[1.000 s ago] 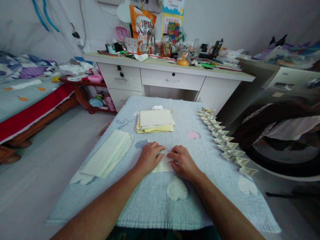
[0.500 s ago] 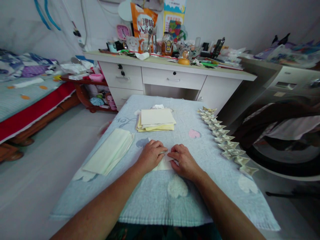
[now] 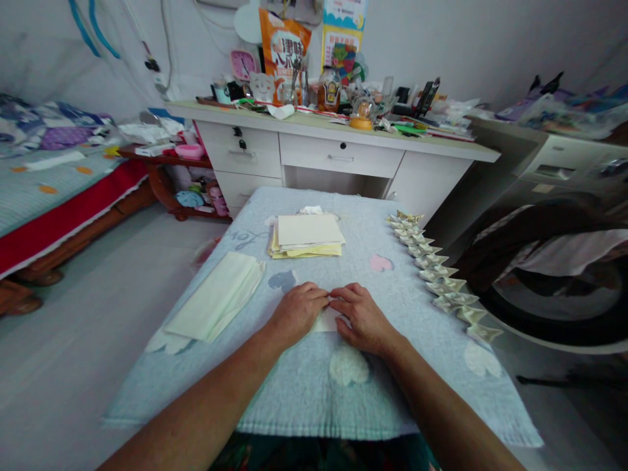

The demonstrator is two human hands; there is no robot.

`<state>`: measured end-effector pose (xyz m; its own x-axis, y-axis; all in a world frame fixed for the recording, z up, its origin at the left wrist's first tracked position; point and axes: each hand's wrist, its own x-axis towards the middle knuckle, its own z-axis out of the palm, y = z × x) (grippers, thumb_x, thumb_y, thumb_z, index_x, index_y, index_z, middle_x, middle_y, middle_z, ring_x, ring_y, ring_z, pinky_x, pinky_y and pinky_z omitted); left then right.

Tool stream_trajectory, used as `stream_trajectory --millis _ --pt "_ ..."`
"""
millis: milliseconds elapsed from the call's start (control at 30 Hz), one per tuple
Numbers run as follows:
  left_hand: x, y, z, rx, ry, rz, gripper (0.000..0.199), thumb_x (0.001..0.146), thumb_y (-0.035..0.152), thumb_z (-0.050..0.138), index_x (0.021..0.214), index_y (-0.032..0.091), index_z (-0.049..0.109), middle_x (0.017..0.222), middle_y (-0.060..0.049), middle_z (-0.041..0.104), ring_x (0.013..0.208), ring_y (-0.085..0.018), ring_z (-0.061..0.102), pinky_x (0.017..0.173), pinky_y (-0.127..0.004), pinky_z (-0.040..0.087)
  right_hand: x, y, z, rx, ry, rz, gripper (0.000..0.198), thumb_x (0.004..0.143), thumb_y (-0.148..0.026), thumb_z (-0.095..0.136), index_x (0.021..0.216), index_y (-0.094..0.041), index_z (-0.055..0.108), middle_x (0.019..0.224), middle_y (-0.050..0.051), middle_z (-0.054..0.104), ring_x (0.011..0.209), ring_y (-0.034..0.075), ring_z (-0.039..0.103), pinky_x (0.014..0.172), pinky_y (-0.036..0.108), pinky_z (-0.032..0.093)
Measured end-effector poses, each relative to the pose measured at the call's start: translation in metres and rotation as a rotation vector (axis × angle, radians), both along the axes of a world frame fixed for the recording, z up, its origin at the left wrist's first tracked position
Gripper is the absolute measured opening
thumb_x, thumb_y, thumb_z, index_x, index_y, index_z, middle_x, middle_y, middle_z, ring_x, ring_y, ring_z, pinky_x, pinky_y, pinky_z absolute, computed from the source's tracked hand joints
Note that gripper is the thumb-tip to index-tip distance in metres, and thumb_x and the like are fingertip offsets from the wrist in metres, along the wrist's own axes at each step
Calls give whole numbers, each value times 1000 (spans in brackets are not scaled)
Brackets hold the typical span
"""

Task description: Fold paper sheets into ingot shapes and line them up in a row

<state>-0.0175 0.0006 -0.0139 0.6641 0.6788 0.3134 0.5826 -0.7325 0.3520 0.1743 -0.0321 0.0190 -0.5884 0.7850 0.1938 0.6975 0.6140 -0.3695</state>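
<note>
A small pale sheet of paper [image 3: 326, 321] lies on the cloth-covered table between my hands, partly hidden by them. My left hand [image 3: 300, 313] bends over its left side, fingers closed on the paper near the top edge. From the other side my right hand [image 3: 360, 317] presses on the paper, its fingertips almost touching those of the left. Beyond them sits a stack of cream and yellow paper [image 3: 308, 232]. Long folded pale-green sheets [image 3: 216, 297] rest to the left. Along the right side runs a row of folded paper pieces [image 3: 441, 275] with pointed ends.
A blue patterned cloth [image 3: 314, 399] covers the table. Behind it stands a white desk [image 3: 338, 140] crowded with jars, a pink clock [image 3: 243, 65] and an orange bag [image 3: 282, 55]. A washing machine [image 3: 559, 170] is at the right, a bed [image 3: 59, 183] at the left.
My left fingers have shifted slightly and now lie closer to the right fingertips at the paper's upper edge. Less of the paper shows between the hands. The view has moved slightly.
</note>
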Motion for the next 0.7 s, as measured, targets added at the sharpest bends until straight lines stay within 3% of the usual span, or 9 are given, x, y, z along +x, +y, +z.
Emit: stream_trajectory --millis 433,700 --pt "1 -7 0 3 1 32 18 89 15 53 100 20 66 97 -6 69 95 -22 58 84 -34 46 2 -4 5 9 -97 30 47 74 -12 57 120 -19 59 125 6 61 103 25 48 93 41 36" --pt "1 -8 1 82 118 48 19 88 13 53 101 18 67 106 -6 69 98 -21 59 85 -35 50 20 -22 13 -10 -204 37 40 80 -18 56 119 -17 59 127 7 60 108 26 46 95 43 35"
